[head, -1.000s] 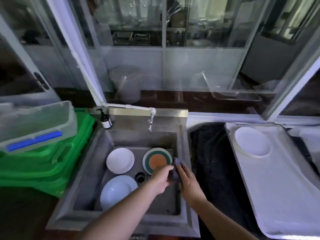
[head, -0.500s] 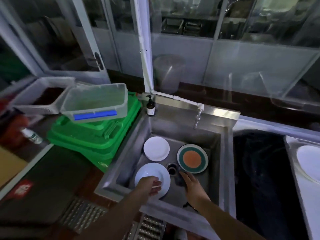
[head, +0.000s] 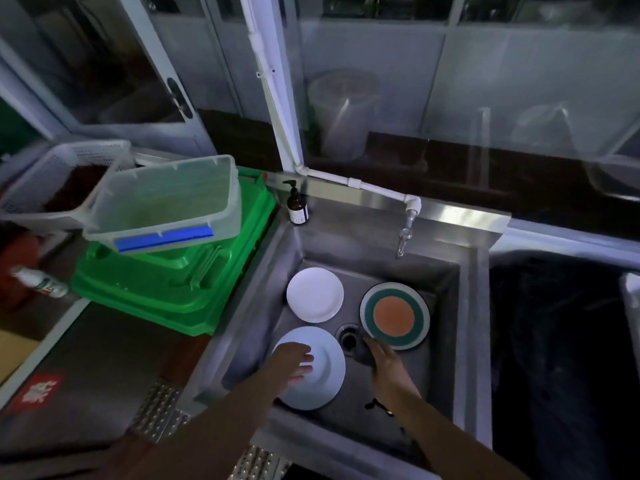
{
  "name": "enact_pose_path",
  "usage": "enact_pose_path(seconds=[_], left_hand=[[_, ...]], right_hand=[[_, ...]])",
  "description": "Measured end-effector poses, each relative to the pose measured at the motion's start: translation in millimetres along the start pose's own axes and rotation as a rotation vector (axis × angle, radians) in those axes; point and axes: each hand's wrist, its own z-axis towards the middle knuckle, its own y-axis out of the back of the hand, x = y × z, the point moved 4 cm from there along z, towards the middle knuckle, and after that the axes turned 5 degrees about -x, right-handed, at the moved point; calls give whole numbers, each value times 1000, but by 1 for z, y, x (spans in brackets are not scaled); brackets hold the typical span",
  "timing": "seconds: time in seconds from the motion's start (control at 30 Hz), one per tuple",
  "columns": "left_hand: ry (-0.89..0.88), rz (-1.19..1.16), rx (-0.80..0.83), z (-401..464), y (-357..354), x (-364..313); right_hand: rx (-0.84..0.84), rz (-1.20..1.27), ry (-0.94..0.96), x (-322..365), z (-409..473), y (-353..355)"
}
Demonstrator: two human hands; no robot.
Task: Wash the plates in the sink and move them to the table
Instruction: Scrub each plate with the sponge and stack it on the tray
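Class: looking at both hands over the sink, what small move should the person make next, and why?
Probably curl the left hand round the pale blue round plate it rests on and lift it, since the right hand already holds the dark cloth beside the drain, ready to scrub.

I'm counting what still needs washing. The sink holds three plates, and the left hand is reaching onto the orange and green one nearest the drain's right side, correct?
Not quite. The head view shows the left hand on the pale blue plate at the front left of the sink. The orange and green plate lies by the right hand, which holds a dark cloth. Three plates is right.
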Motion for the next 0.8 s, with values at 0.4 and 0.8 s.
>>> enact_pose_path(seconds=[0.4, 0.8], left_hand=[[-407, 1149, -38, 151, 23, -34], [-689, 1622, -40, 303, 1, -58]], right_hand=[[120, -123, -207, -12, 62, -49], [213, -190, -304, -27, 104, -107]])
